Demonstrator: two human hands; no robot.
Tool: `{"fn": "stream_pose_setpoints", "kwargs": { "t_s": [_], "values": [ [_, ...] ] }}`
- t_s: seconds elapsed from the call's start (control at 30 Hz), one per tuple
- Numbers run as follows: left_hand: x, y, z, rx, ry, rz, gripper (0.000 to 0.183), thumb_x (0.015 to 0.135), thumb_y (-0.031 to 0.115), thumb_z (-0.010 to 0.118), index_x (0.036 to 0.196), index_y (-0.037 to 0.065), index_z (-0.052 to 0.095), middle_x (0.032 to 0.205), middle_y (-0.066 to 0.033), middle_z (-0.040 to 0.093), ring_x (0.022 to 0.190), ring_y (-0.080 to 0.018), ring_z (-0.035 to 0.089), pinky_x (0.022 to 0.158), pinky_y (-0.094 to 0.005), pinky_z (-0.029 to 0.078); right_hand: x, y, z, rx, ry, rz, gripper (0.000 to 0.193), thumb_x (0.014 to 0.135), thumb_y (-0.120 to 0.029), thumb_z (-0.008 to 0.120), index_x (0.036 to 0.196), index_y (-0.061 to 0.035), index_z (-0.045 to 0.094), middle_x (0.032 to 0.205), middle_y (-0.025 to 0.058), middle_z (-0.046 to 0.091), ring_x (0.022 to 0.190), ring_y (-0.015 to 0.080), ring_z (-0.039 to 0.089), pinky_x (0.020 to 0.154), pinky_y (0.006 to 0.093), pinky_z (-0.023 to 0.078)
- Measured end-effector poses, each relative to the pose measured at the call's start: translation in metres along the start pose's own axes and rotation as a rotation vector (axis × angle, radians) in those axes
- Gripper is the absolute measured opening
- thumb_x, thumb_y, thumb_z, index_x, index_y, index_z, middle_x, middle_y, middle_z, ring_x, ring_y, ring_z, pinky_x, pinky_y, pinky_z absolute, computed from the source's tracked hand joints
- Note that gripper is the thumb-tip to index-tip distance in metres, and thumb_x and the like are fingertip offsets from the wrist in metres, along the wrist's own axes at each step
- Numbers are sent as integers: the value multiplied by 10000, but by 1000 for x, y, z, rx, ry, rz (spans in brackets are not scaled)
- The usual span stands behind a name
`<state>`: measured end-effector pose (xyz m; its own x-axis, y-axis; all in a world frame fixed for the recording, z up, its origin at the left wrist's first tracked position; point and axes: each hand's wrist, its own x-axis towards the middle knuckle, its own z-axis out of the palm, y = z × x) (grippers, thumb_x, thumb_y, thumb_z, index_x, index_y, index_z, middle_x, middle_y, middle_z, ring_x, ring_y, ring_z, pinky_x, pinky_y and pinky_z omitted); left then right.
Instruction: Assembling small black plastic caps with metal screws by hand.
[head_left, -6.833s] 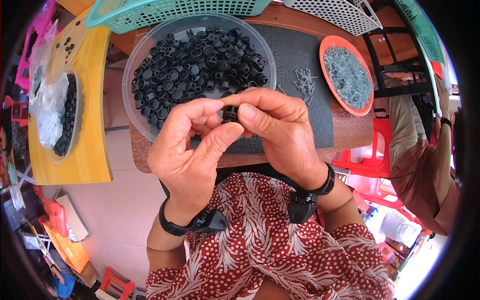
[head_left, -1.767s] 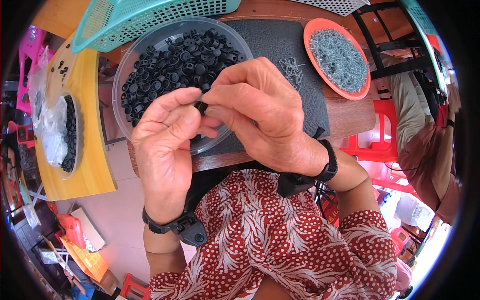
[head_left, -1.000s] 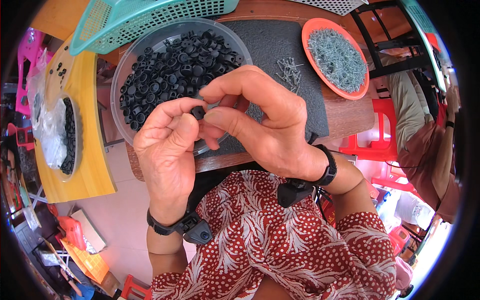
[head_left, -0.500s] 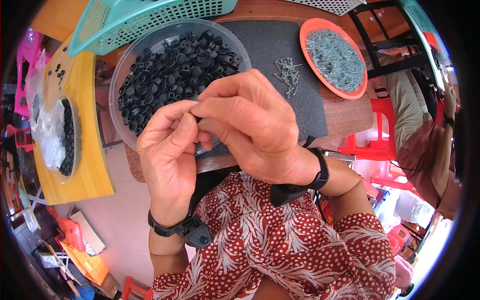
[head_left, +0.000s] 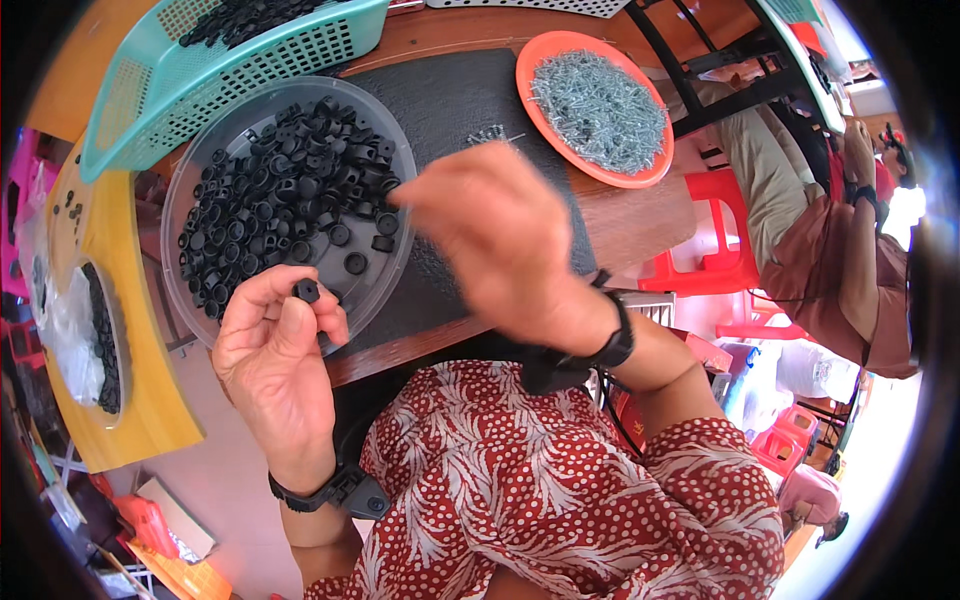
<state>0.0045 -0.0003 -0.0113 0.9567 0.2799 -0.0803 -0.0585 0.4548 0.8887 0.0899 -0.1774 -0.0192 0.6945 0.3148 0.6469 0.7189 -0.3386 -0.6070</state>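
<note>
My left hand (head_left: 280, 365) pinches a small black plastic cap (head_left: 306, 290) between thumb and forefinger, over the near edge of a clear round tub (head_left: 358, 287). Many similar black caps (head_left: 250, 205) lie heaped in that tub. My right hand (head_left: 500, 240) is over the dark mat (head_left: 430, 90), just right of the tub; motion smears its fingers, so I cannot see whether they hold anything. Beyond it, partly hidden, lies a small pile of thin silvery screws (head_left: 488, 134). An orange plate (head_left: 526, 80) full of such screws (head_left: 600, 110) stands farther right.
A green plastic basket (head_left: 240, 85) holding black parts stands behind the tub. To the left, a yellow table (head_left: 150, 380) carries another container of black parts (head_left: 105, 350) and a plastic bag. On the right are a red stool (head_left: 715, 235) and a seated person (head_left: 815, 270).
My hands were together over the tub; they have come apart. The left has gone left and down with the black cap, the right toward the mat. The view has shifted too.
</note>
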Motion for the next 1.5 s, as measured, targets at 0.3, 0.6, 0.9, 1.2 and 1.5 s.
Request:
{"fn": "stream_pose_setpoints", "kwargs": {
  "t_s": [0.3,0.6,0.9,1.2,1.5],
  "values": [
    [1,-1,1,4,-18,18,248,861,123,651,1007,-66,586,823,-103,619,679,-157,561,621,-270,447,-1,41,-7,-382,-303,-65,165,683,28,642,836,-19,605,752,103,536,733,296,537,619,386,446],
    [3,0,0,-119,-46,-57,231,861,88,642,1019,-73,591,831,-119,630,693,-168,582,631,-285,470,3,46,-14,-411,-372,-119,188,695,60,586,875,8,596,760,115,527,737,293,532,632,357,449],
    [1,2,-1,-176,-95,-83,242,861,105,644,1035,-55,591,837,-125,636,681,-167,579,630,-288,471,18,-23,-6,431,-133,400,120,810,-18,644,926,10,628,807,68,638,698,90,590,630,238,487],
    [-2,5,3,-169,-28,-110,229,881,132,629,1025,-40,581,828,-96,627,684,-152,578,620,-274,468,13,-43,15,550,-161,216,161,815,66,634,971,41,601,890,98,612,712,98,547,634,222,455],
    [-5,5,7,-157,-42,-91,242,888,155,626,1018,-44,580,802,-100,633,664,-157,577,614,-269,467,6,-37,24,457,-85,33,136,816,76,620,941,49,572,883,123,609,681,111,549,606,232,455]
  ]
}}
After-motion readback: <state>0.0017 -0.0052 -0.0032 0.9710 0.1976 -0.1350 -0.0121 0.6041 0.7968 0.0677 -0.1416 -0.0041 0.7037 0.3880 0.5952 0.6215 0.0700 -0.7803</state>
